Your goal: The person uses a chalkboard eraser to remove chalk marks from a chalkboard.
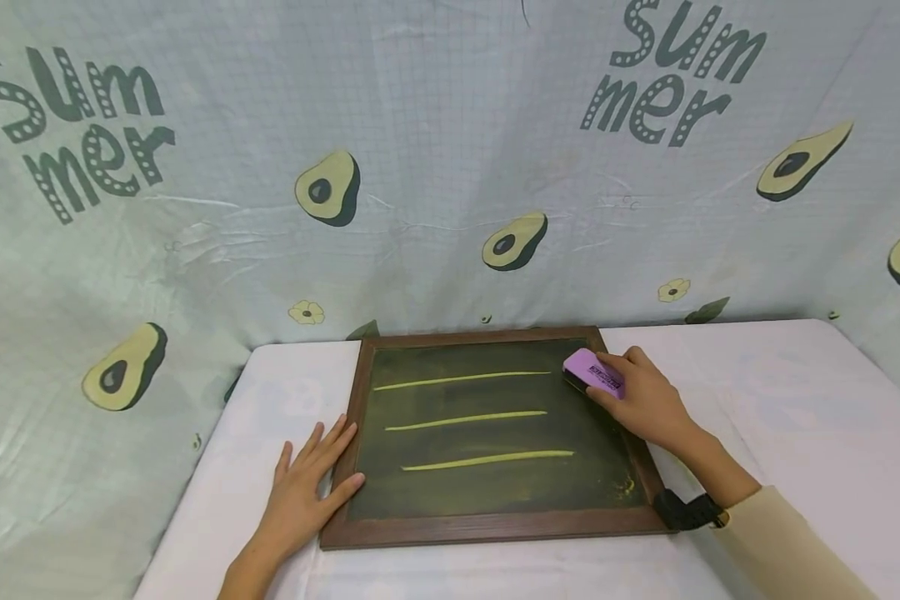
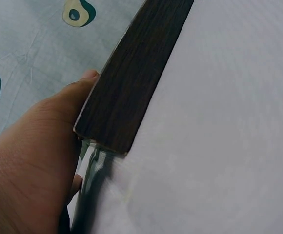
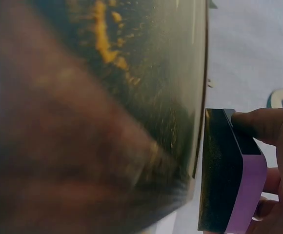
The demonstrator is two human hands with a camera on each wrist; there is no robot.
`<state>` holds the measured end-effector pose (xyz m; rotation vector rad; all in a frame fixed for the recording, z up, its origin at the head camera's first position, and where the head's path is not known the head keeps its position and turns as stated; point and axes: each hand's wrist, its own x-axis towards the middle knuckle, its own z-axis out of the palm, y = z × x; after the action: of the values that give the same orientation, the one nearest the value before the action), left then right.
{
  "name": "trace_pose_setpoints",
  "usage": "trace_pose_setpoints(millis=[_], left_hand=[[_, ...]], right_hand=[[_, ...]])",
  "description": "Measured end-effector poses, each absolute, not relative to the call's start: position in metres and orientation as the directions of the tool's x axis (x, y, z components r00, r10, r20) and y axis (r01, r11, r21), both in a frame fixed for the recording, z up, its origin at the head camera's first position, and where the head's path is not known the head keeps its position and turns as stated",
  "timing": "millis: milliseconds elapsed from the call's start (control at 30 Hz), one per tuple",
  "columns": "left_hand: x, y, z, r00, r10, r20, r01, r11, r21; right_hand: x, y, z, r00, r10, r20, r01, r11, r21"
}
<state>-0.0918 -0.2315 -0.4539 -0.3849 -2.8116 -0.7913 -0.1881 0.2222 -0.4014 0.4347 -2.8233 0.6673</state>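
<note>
A chalkboard in a brown wooden frame lies on the table, with three yellow chalk lines across it. My left hand rests at the frame's left side, fingers spread and fairly straight. In the left wrist view, that hand is against the dark wooden frame. My right hand grips a purple board eraser over the board's upper right. The right wrist view shows the eraser between thumb and fingers, its dark felt facing the board with a narrow gap.
A yellow chalk smudge marks the board's lower right corner. The white-covered table extends on both sides. Behind it hangs a pale cloth printed with avocados and lettering. A black band circles my right wrist, near the frame's right edge.
</note>
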Motion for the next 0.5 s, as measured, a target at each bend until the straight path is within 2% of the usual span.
trace_pose_setpoints(millis=[267,500], left_hand=[[-0.091,-0.233,-0.455,-0.950,0.189,0.250,0.291,0.825,0.484],[-0.092,-0.233,-0.454,-0.955,0.193,0.224,0.282,0.823,0.493]], right_hand=[[-0.205,0.206,-0.401,-0.951,-0.237,0.198,-0.299,0.864,-0.405],[-0.210,0.200,-0.407,-0.942,-0.255,0.219,-0.327,0.851,-0.411]])
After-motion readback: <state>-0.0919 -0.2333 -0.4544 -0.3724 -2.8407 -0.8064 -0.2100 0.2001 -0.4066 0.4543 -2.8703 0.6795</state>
